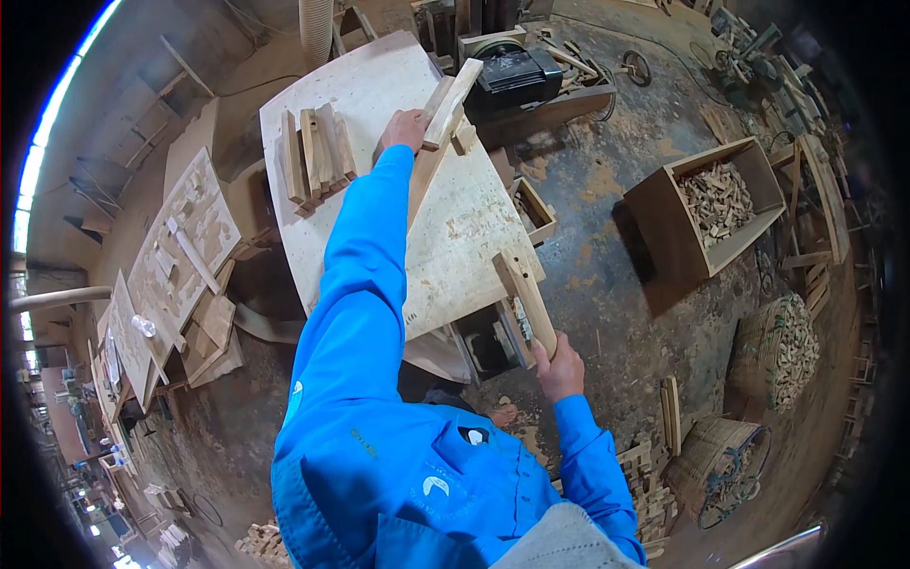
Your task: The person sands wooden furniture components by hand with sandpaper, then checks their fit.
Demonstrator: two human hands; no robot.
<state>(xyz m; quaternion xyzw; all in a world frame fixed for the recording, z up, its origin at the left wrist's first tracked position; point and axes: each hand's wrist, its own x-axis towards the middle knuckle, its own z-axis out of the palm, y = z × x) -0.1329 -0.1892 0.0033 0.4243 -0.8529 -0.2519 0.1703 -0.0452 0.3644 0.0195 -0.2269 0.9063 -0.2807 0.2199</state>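
My left hand reaches far across the pale wooden worktop. Its curled fingers are closed at a short wooden piece, which lies against a longer light wooden bar; the fingertips are partly hidden. At the near right corner of the worktop, my right hand grips the near end of a wooden slat with a dark hole near its far end. Another wooden piece lies along that slat's left side. Several wooden slats are grouped on the worktop left of my left hand.
A black motor stands beyond the worktop. To the right are an open wooden box of offcuts and woven baskets filled with wood scraps. Boards lean at the left. A small wooden tray sits beside the worktop's right edge.
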